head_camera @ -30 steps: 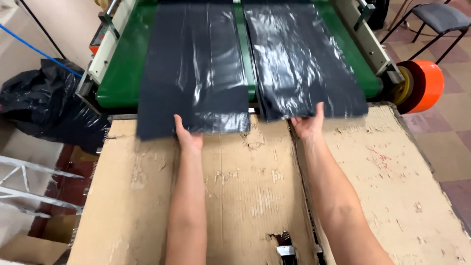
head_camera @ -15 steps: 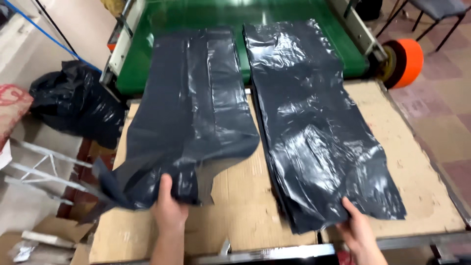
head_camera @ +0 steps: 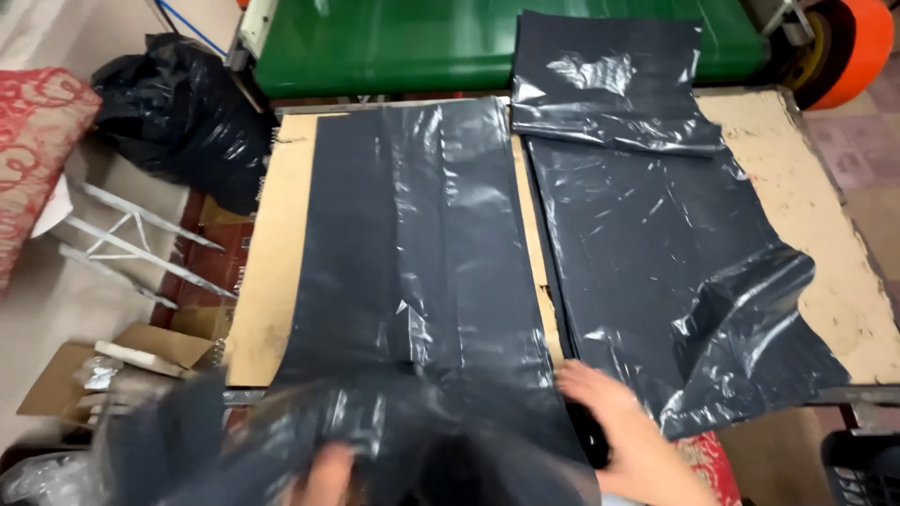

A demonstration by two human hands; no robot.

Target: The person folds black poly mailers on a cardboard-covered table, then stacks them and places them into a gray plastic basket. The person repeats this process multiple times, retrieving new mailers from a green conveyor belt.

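black plastic sheet stack [head_camera: 422,272] lies flat on cardboard-topped table [head_camera: 272,234]. left hand [head_camera: 323,473] grips its blurred near edge; right hand [head_camera: 614,431] rests open beside second stack [head_camera: 675,272].

Glossy, creased black plastic sheets [head_camera: 422,262] lie on rough, matt brown cardboard [head_camera: 267,253] beside a smooth green belt [head_camera: 375,47]

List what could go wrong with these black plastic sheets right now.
1. The right stack is rumpled at its near right corner, which overhangs the cardboard table; it may slide off.
2. The left stack bunches under the left hand, so layers could crease.
3. The right hand presses near both stacks and might drag them together.
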